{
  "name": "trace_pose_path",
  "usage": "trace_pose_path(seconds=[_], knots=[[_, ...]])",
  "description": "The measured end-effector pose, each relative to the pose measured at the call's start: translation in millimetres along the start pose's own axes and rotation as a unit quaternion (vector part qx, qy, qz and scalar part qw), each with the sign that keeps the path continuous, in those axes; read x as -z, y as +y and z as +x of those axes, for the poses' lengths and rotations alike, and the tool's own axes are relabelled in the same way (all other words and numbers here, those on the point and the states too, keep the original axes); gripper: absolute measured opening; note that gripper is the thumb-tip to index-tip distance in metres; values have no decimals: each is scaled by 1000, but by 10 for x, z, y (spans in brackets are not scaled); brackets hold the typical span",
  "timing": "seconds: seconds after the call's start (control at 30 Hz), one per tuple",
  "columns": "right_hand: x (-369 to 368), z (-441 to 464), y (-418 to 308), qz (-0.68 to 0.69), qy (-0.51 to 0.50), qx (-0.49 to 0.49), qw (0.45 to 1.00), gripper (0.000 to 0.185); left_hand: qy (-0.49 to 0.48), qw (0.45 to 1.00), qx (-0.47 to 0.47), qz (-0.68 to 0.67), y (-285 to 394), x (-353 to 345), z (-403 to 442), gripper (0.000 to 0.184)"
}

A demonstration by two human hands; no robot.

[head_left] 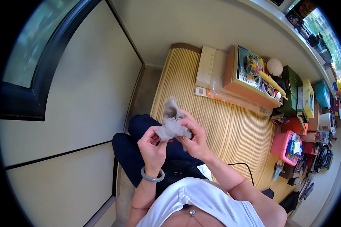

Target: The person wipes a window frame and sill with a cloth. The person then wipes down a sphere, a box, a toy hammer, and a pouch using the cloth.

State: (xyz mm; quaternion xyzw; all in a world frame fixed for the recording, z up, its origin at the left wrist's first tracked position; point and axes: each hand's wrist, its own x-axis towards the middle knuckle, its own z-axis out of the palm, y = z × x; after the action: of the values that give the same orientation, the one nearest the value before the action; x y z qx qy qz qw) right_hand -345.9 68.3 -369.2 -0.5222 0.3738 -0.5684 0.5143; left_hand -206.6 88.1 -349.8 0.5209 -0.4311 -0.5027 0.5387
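A grey, fuzzy piece of knitted cloth [173, 127], shaped much like a sock, is held between my two hands above my lap. Loose threads show on its surface, and one end sticks up away from me. My left hand [152, 146] pinches its lower left edge, with a pale bangle around the wrist. On the other side, my right hand [195, 137] is closed on the right part of the cloth. Some fingertips of both hands are hidden behind or under it.
I sit on a slatted bamboo mat [223, 125]. Beyond stand an open box of odds and ends [231, 72], a white box [206, 67] and a pink bin [279, 147]. A black cable [249, 168] lies at right. A pale cabinet panel [83, 83] rises at left.
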Motion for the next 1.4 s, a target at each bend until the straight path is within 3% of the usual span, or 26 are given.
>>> trace_pose_path(seconds=[0.03, 0.17, 0.23, 0.3, 0.37, 0.43, 0.5, 0.57, 0.67, 0.87, 0.97, 1.03, 1.13, 1.17, 1.2, 1.23, 1.27, 1.3, 1.37, 1.4], knots=[[9, -19, 63, -37, 6, 53, 998, 33, -9, 1000, -1, 15, 10, 6, -6, 7], [-14, -7, 13, -46, 25, 35, 998, 27, -32, 999, -8, 22, 50, -18, -3, 8], [-86, 101, -31, -13, 137, -59, 989, 20, -31, 999, 11, 20, 67, -73, -9, 9], [-32, 206, 70, -14, 125, -63, 990, 19, -14, 1000, 17, 12, 47, -93, 26, 10], [11, 299, 110, 179, 255, -159, 937, 27, 30, 997, -34, 66, 32, -55, 58, 10], [105, 284, -17, 260, 197, -179, 929, 41, 49, 989, -77, 121, 50, -24, 86, 7], [111, 198, -66, 229, 135, -201, 943, 47, 43, 943, -210, 254, 141, -28, 129, 6], [81, 155, -130, 204, 124, -220, 946, 49, 35, 933, -230, 276, 172, -52, 132, 11], [109, 171, -159, 303, 129, -303, 894, 45, 20, 898, -306, 315, 128, -24, 150, 17], [107, 145, -124, 274, 156, -317, 894, 45, 25, 948, -219, 230, 85, 120, 114, 12], [110, 142, -126, 272, 183, -298, 896, 44, 92, 985, -119, 81, 103, 189, 171, 4], [108, 143, -128, 264, 195, -285, 900, 44, 128, 965, -171, 151, 54, 294, 268, 19], [96, 138, -131, 222, 210, -260, 916, 41, 143, 940, -147, 272, -33, 492, 365, 33], [90, 128, -106, 212, 216, -247, 921, 40, 107, 941, -121, 297, -22, 539, 385, 26], [87, 121, -87, 201, 222, -234, 925, 39, 115, 908, -165, 368, -42, 501, 412, 22], [85, 122, -78, 201, 221, -234, 925, 39, 122, 867, -208, 436, -48, 451, 440, 32], [81, 125, -69, 194, 228, -235, 925, 38, 76, 926, -151, 338, -16, 444, 441, 54], [76, 122, -60, 186, 235, -237, 924, 38, 89, 948, -155, 265, -11, 375, 438, 60], [81, 117, -43, 187, 230, -240, 924, 38, 51, 964, -121, 231, -46, 407, 467, 39], [82, 111, -37, 187, 228, -242, 925, 37, 48, 947, -90, 306, -114, 480, 501, 25]])
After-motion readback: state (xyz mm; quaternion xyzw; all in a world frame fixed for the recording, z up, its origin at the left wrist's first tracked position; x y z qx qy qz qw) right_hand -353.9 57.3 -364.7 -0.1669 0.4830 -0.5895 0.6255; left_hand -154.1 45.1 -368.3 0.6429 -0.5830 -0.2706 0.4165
